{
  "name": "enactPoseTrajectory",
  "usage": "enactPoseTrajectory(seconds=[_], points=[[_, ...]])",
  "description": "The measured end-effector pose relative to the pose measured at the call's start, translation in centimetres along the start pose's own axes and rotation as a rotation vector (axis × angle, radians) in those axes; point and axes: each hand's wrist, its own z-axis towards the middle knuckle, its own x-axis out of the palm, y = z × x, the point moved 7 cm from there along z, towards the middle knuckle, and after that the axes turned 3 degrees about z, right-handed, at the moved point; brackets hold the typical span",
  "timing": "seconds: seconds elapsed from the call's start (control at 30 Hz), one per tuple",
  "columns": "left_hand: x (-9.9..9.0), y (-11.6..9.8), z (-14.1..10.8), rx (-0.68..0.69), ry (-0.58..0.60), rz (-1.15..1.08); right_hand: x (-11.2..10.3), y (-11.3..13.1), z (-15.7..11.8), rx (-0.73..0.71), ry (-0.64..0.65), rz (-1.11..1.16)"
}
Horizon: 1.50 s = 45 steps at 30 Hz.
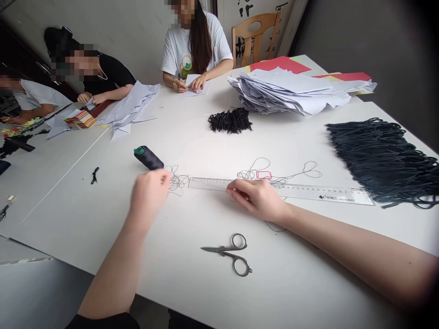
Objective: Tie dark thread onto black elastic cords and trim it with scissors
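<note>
My left hand (pixel 149 196), slightly blurred, is closed in a pinch beside a loose tangle of black thread (pixel 177 181); the thread runs to its fingertips. Over a clear plastic ruler (pixel 336 196) my right hand (pixel 259 197) pinches thread between thumb and forefinger, its other fingers curled. More loops of thread lie behind and under that hand, around a small red-outlined piece (pixel 264 175) on the ruler's far side. A dark thread spool (pixel 149 158) with a green end lies on its side just beyond my left hand. Metal scissors (pixel 224 251) rest partly spread, nearer to me.
At right lies a broad row of dark cord loops (pixel 380 155). A smaller black bundle (pixel 230 120) sits mid-table, before a paper stack (pixel 284 91). A small black knotted cord (pixel 95 175) lies left. Several people sit across the white table (pixel 185 301), one writing on paper (pixel 197 84).
</note>
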Motion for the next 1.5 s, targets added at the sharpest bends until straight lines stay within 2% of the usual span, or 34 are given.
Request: enactPoseTrajectory(seconds=[0.07,0.1,0.13,0.17,0.2,0.3,0.33,0.4,0.47,0.53,0.57,0.67,0.7,0.73,0.77,0.8,0.87,0.93,1.0,1.07,1.13,1.2,1.27,1.33,1.37,1.43,1.47,1.5], points=[[-2.8,1.1,0.6,-0.03,-0.289,0.147,-0.2,-0.8,0.0,0.085,-0.024,0.027],[-3.4,0.8,0.5,0.007,-0.36,0.131,-0.2,-0.9,0.1,0.103,-0.027,0.029],[-3.3,0.2,0.2,0.067,-0.363,0.058,-0.2,-0.9,0.1,0.103,-0.027,0.024],[-2.6,-0.7,-0.2,0.141,-0.299,-0.054,0.0,-0.8,0.1,0.089,-0.022,0.013],[-1.3,-2.0,-0.8,0.212,-0.173,-0.191,0.2,-0.5,0.1,0.06,-0.008,0.002],[3.8,-5.7,-3.7,0.266,0.357,-0.551,0.8,0.5,-0.1,-0.053,0.049,-0.005],[5.1,-6.7,-4.7,0.276,0.484,-0.62,1.0,0.7,-0.2,-0.081,0.067,0.002],[6.4,-7.5,-5.6,0.256,0.603,-0.694,1.2,1.0,-0.3,-0.11,0.088,0.015],[6.5,-6.6,-5.0,0.197,0.592,-0.685,1.1,1.0,-0.4,-0.11,0.085,0.015],[5.0,-4.7,-3.3,0.14,0.45,-0.567,0.7,0.7,-0.3,-0.072,0.059,0.006],[3.4,-3.6,-2.2,0.124,0.307,-0.456,0.5,0.3,-0.2,-0.034,0.035,0.003],[-2.8,-1.0,-0.6,0.049,-0.308,0.007,-0.1,-0.9,0.0,0.112,-0.028,0.001],[-4.2,-0.8,-0.7,0.043,-0.442,0.096,-0.1,-1.2,0.0,0.146,-0.038,0.001],[-4.9,-0.9,-0.8,0.066,-0.517,0.13,-0.1,-1.4,0.0,0.165,-0.04,0.001],[-4.9,-1.3,-0.9,0.117,-0.527,0.104,0.0,-1.4,0.0,0.172,-0.036,0.002],[-4.3,-1.9,-1.0,0.193,-0.477,0.03,0.2,-1.4,0.1,0.167,-0.027,0.003],[-1.8,-3.7,-1.7,0.354,-0.249,-0.198,0.5,-1.1,0.1,0.13,-0.004,0.008],[1.7,-5.9,-3.1,0.436,0.088,-0.426,0.7,-0.6,0.0,0.071,0.02,0.011],[4.8,-7.6,-5.0,0.417,0.398,-0.591,0.9,-0.1,-0.1,0.002,0.046,0.019],[6.6,-8.4,-6.2,0.341,0.538,-0.683,1.2,0.5,-0.2,-0.07,0.088,0.041],[7.2,-8.1,-6.2,0.271,0.562,-0.725,1.4,0.8,-0.4,-0.107,0.126,0.048],[6.8,-7.1,-5.4,0.26,0.513,-0.721,1.3,0.6,-0.4,-0.096,0.136,0.032],[5.0,-5.7,-3.8,0.303,0.355,-0.63,1.1,0.1,-0.3,-0.047,0.108,0.016],[2.0,-3.9,-2.1,0.319,0.047,-0.404,0.7,-0.5,-0.2,0.017,0.071,0.021],[0.1,-3.0,-1.5,0.282,-0.153,-0.253,0.6,-0.8,-0.2,0.058,0.055,0.029],[-3.0,-1.9,-1.2,0.168,-0.451,-0.018,0.6,-1.3,-0.1,0.137,0.047,0.052],[-4.0,-1.8,-1.4,0.136,-0.539,0.036,0.7,-1.4,-0.1,0.162,0.049,0.064],[-4.4,-2.0,-1.7,0.138,-0.573,0.046,0.8,-1.5,-0.1,0.178,0.054,0.072]])
